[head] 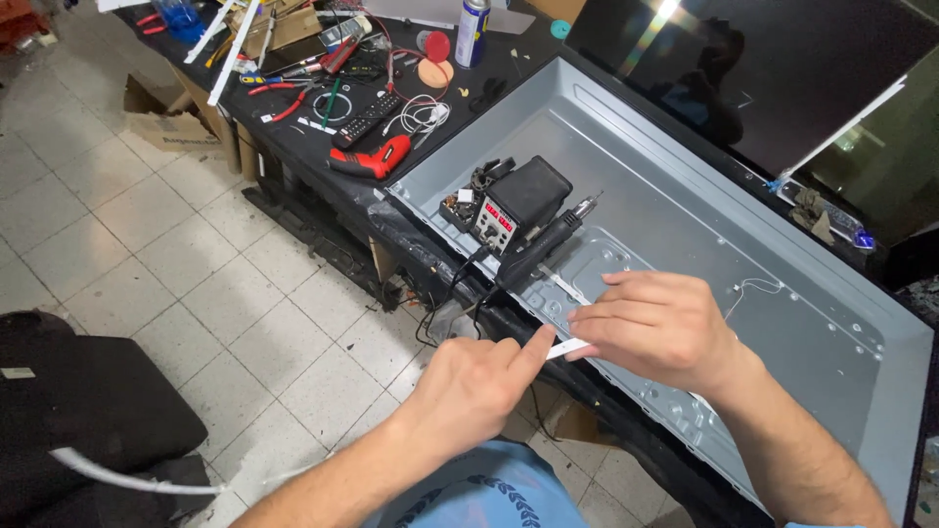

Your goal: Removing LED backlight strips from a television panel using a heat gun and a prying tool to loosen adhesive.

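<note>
A dark workbench (323,186) runs from the upper left toward the lower right above a pale tiled floor (147,264). Most of its right part is covered by a large grey sheet-metal television back pan (704,205), a shallow tray with raised edges, lying flat with its long side along the bench. Behind it leans a black glossy screen panel (782,68).

Inside the pan, near its left end, stands a black hot-air soldering station (518,200) with a red lit display, its dark handpiece (548,244) lying beside it with the nozzle toward the upper right. On the bench to the left lie a red cordless screwdriver (372,158), a black remote control (367,119), red-handled pliers (284,98), and a spray can (472,29) standing upright.

The right hand (660,328) lies over the pan's near edge, fingers bent and closed down on a thin white LED strip (570,348). The strip is narrow, flat and pale; only a short end shows, sticking out leftward from under the fingers. Its long axis runs roughly along the pan's near edge, from lower left to upper right, the free end pointing left. The left hand (469,386) is mostly curled, with the forefinger stretched out, its tip touching that free end; it grips nothing that I can see
</note>
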